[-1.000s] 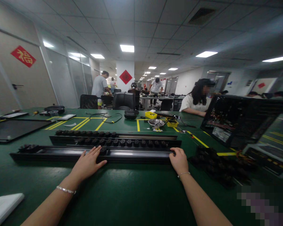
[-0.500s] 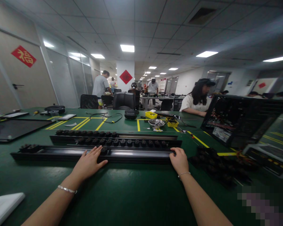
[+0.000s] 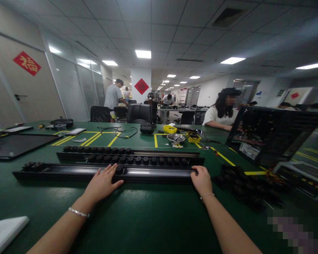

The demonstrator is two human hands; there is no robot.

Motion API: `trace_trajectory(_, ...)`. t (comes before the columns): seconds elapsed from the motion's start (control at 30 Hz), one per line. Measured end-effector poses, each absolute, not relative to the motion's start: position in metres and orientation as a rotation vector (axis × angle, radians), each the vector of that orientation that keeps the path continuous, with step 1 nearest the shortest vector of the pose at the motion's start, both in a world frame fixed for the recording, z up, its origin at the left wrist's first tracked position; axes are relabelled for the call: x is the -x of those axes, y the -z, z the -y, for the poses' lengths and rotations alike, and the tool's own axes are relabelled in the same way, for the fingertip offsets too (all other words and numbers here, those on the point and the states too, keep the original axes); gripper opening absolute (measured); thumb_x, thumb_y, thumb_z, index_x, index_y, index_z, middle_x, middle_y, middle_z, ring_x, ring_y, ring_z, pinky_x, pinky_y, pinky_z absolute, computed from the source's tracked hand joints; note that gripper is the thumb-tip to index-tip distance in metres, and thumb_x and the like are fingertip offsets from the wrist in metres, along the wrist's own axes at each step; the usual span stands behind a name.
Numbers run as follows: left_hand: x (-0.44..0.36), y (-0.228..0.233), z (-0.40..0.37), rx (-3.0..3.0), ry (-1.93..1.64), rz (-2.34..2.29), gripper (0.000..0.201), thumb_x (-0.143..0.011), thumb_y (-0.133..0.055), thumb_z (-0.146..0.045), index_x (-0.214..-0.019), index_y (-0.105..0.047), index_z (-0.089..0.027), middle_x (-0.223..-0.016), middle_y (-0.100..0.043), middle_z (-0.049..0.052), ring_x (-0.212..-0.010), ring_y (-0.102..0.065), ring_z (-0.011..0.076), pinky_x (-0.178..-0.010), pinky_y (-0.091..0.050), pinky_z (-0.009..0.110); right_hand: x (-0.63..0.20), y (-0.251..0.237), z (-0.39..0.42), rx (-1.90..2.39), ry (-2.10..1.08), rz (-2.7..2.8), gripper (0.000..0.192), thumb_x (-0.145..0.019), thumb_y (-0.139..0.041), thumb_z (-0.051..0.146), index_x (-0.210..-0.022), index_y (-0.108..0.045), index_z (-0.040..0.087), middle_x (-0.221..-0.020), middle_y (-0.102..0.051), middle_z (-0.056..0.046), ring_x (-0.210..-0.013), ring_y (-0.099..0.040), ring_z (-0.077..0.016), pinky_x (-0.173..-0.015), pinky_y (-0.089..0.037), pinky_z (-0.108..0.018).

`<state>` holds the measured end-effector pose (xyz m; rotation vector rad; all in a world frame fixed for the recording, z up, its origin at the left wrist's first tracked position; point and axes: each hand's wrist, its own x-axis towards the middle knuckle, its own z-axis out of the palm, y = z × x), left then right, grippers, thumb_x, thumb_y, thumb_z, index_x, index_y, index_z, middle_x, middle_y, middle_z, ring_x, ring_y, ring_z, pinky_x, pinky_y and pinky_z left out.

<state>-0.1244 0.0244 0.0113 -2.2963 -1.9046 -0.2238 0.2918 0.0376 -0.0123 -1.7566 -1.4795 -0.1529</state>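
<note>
Now: left hand (image 3: 104,183) flat, fingers spread, palm down on near long black rail (image 3: 69,171), fingertips touching a small black knob (image 3: 118,168) seated in it. Right hand (image 3: 201,180) curled around right end of same rail, fingers bent over its top edge, gripping it. Rail lying lengthwise left to right on green table (image 3: 148,215), near edge of the work area. Two more black rails (image 3: 137,157) just beyond it, parallel, rows of round black knobs along their tops. Heap of loose black parts (image 3: 243,187) to right of right hand, near it but apart. Open computer case (image 3: 270,135) farther right, tilted. Far centre: metal bowl (image 3: 175,138) between yellow boxes (image 3: 169,129). White flat object (image 3: 5,231) at near left corner. Seated person in white (image 3: 219,114) at far right of table.
</note>
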Motion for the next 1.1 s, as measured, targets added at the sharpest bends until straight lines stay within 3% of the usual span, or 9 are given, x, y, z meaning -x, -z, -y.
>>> trace_trajectory(1.1,0.113,-0.014,-0.023,2.311,0.211,1.906,0.079,-0.076,-0.030,-0.066,-0.136,-0.032,-0.016,-0.145,-0.029,0.007,-0.134,-0.024,0.0263,-0.106,-0.022,0.050,-0.291,0.011,-0.037,1.750,0.110,1.461,0.031,-0.069,-0.041,0.020,-0.090,-0.063,0.017,-0.098,-0.054,-0.009,-0.095,-0.052,-0.0215,-0.088,-0.039,-0.035)
